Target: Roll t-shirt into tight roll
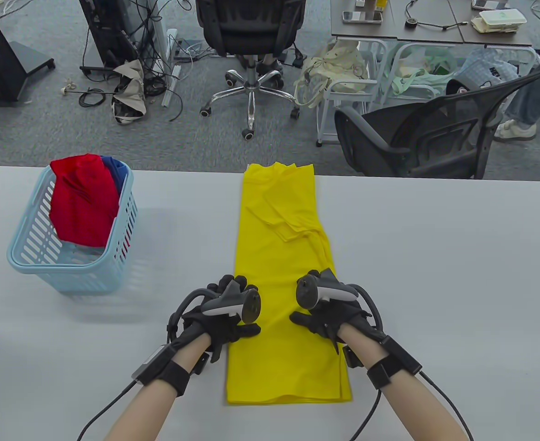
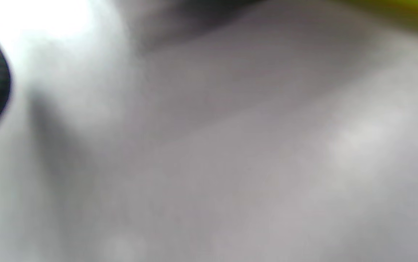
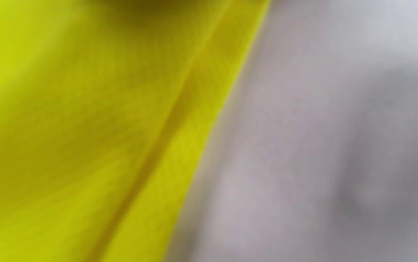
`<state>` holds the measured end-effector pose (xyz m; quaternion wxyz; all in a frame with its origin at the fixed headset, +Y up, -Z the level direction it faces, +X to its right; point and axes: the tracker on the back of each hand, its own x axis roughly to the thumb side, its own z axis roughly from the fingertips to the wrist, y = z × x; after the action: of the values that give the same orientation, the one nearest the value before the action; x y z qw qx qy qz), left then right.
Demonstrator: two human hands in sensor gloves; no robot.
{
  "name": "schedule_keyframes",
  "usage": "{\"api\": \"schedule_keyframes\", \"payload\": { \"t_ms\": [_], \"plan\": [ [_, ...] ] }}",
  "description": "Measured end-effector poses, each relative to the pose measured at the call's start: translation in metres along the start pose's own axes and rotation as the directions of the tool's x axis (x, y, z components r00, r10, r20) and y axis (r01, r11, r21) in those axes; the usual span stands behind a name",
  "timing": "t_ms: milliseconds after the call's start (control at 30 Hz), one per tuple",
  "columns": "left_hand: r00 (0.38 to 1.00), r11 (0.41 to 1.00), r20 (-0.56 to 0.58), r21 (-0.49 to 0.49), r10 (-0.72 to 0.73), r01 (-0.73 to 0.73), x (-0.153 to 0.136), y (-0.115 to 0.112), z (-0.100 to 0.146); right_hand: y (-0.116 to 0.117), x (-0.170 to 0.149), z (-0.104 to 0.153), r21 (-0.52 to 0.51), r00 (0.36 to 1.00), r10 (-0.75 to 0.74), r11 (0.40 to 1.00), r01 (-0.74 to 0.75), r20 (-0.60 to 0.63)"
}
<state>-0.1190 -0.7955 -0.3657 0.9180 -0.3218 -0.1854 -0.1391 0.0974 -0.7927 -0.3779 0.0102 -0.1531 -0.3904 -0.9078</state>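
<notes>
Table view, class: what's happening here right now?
A person in sensor gloves works on a yellow shirt, folded into a long strip on the grey table. The left hand and right hand rest on it above its near end. No roll is started yet. A blue basket with red cloth stands at left.

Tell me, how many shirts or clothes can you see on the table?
3 that I can see: a yellow t-shirt folded long under both hands, plus a red cloth and a blue one in the basket. More may hide underneath.
</notes>
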Motion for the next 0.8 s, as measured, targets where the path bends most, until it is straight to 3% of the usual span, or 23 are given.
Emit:
{"api": "schedule_keyframes", "payload": {
  "t_ms": [167, 267, 367, 433, 500, 533, 600, 700, 800],
  "plan": [
    [0.997, 1.0, -0.075, 0.01, 0.01, -0.009, -0.008, 0.014, -0.012, -0.015, -0.005, -0.015, -0.002, 0.999, -0.031, 1.0, 0.031, -0.03],
    [0.996, 0.997, -0.084, 0.071, 0.028, -0.022, 0.0, 0.016, 0.0, -0.019, -0.007, -0.019, -0.001, 0.999, -0.043, 0.999, 0.043, -0.032],
    [0.999, 0.992, 0.049, 0.129, -0.01, 0.004, 0.025, 0.003, 0.028, -0.02, -0.008, -0.02, -0.005, 0.999, -0.045, 0.999, 0.045, -0.03],
    [0.99, 0.995, 0.144, 0.104, 0.0, -0.015, 0.04, -0.014, 0.043, -0.019, -0.008, -0.021, -0.013, 0.999, -0.037, 0.999, 0.037, -0.029],
    [0.987, 0.999, 0.158, 0.032, -0.033, 0.028, 0.049, -0.031, 0.05, -0.019, -0.008, -0.021, -0.017, 0.999, -0.039, 0.999, 0.038, -0.028],
    [0.989, 0.995, 0.119, 0.048, -0.087, 0.082, 0.05, -0.037, 0.053, -0.019, -0.007, -0.021, -0.028, 0.999, -0.027, 0.999, 0.026, -0.034],
    [0.985, 0.992, 0.131, 0.078, -0.112, 0.103, 0.046, -0.041, 0.05, -0.02, -0.003, -0.017, -0.081, 0.995, 0.056, 0.995, -0.063, -0.087],
    [0.988, 1.0, 0.151, -0.015, -0.016, 0.018, 0.041, -0.04, 0.046, -0.017, 0.012, -0.001, -0.14, 0.984, 0.107, 0.982, -0.126, -0.14],
    [0.989, 0.999, 0.144, -0.006, -0.036, 0.037, 0.041, -0.042, 0.046, 0.003, 0.031, 0.025, -0.165, 0.988, 0.154, 0.974, -0.154, -0.012]
  ]
}}
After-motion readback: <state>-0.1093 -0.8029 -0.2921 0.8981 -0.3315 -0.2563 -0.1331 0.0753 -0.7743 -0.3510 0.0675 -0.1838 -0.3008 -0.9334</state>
